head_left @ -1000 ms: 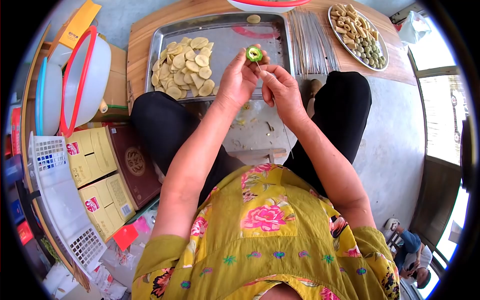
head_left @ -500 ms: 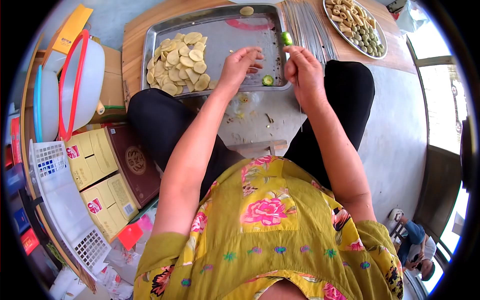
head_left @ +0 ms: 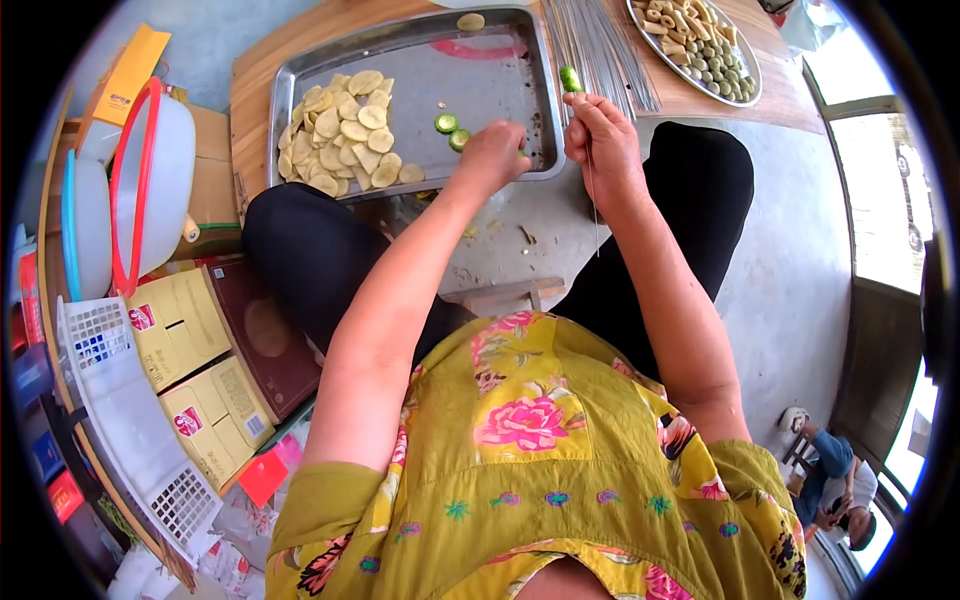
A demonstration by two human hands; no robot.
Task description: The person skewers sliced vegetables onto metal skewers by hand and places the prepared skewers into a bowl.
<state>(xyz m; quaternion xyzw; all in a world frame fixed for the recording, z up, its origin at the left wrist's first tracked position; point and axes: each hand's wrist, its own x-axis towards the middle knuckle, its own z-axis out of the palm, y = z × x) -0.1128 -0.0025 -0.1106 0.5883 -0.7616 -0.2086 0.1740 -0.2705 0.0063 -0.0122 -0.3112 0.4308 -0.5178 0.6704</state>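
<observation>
My right hand [head_left: 607,140] is closed around a thin metal skewer [head_left: 592,190], with green cucumber slices [head_left: 570,79] at its upper end. Over the near right part of the metal tray [head_left: 400,40], my left hand [head_left: 494,156] has its fingers pinched together on a cucumber slice [head_left: 522,153], of which only a green edge shows. Two more cucumber slices [head_left: 453,131] lie on the tray just left of that hand. A heap of pale potato slices [head_left: 340,135] covers the tray's left side, and a single potato slice [head_left: 470,21] lies by the far rim.
Many bare metal skewers [head_left: 600,55] lie on the wooden table right of the tray. Beyond them stands an oval plate [head_left: 752,92] of skewer foods. Boxes [head_left: 180,330], a white basket [head_left: 120,400] and plastic tubs [head_left: 165,180] are at left. Another person [head_left: 840,490] sits at lower right.
My left hand has moved down onto the cucumber slice near the tray's edge and closed. Two slices now show left of it. My right hand keeps hold of the skewer; the view has shifted slightly.
</observation>
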